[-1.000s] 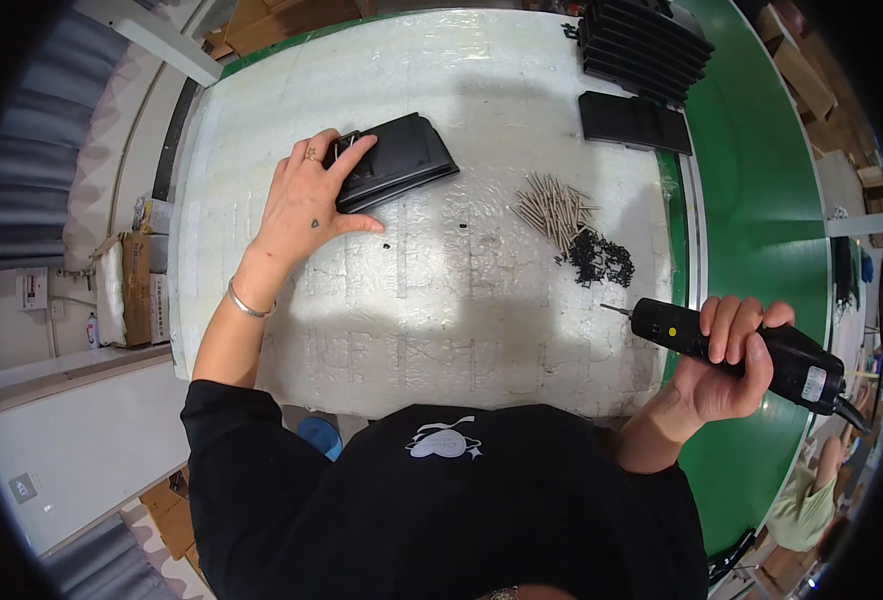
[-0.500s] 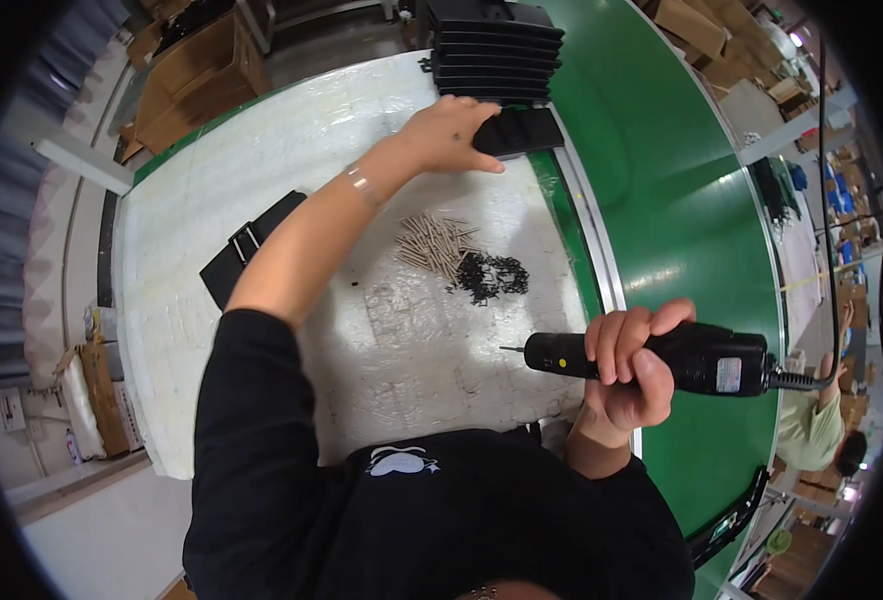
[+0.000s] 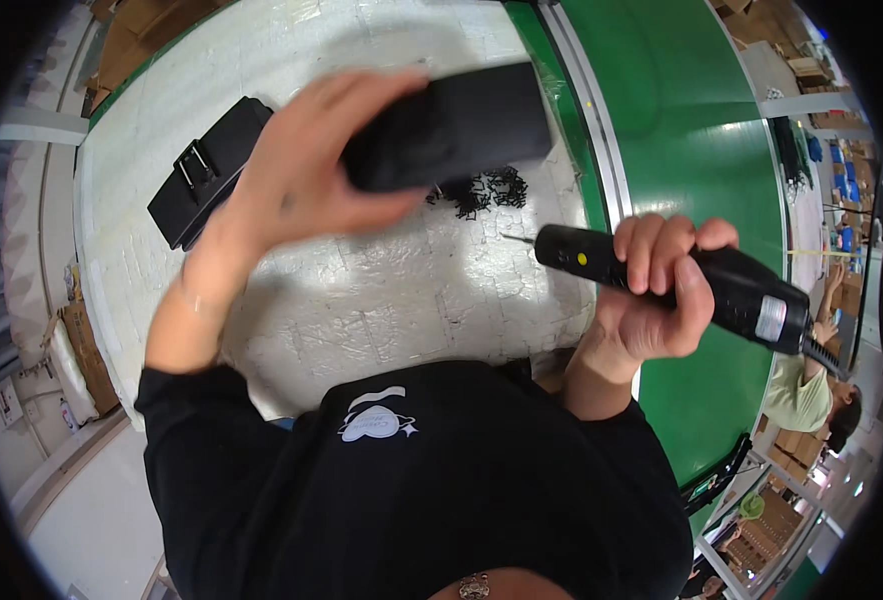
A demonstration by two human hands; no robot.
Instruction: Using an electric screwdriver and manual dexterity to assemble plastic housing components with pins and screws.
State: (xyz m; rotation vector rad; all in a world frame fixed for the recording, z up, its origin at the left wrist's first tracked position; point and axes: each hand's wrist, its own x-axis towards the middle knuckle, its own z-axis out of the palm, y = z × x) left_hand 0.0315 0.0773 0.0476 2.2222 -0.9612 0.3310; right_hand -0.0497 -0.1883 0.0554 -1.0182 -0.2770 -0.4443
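My left hand (image 3: 311, 165), smeared by motion, grips one end of a flat black rectangular panel (image 3: 461, 125) lifted over the table. Its thumb and fingers sit on opposite edges of the panel. Held in my right hand (image 3: 666, 290) is a black corded electric screwdriver (image 3: 576, 255), its thin bit pointing left. A pile of small black screws (image 3: 496, 190) lies on the table, partly covered by the panel. To the left of my left hand rests another black piece with a metal bracket (image 3: 196, 165).
A pale plastic-like sheet (image 3: 391, 310) covers the worktable. Along its right side runs a metal rail (image 3: 601, 130), with a green belt surface (image 3: 686, 180) beyond. At the far right another person in a light green top (image 3: 796, 395) is at work.
My left hand has taken the black panel from beside the stack at the back and brought it nearer. My right hand has raised the screwdriver slightly. The stack has left the view.
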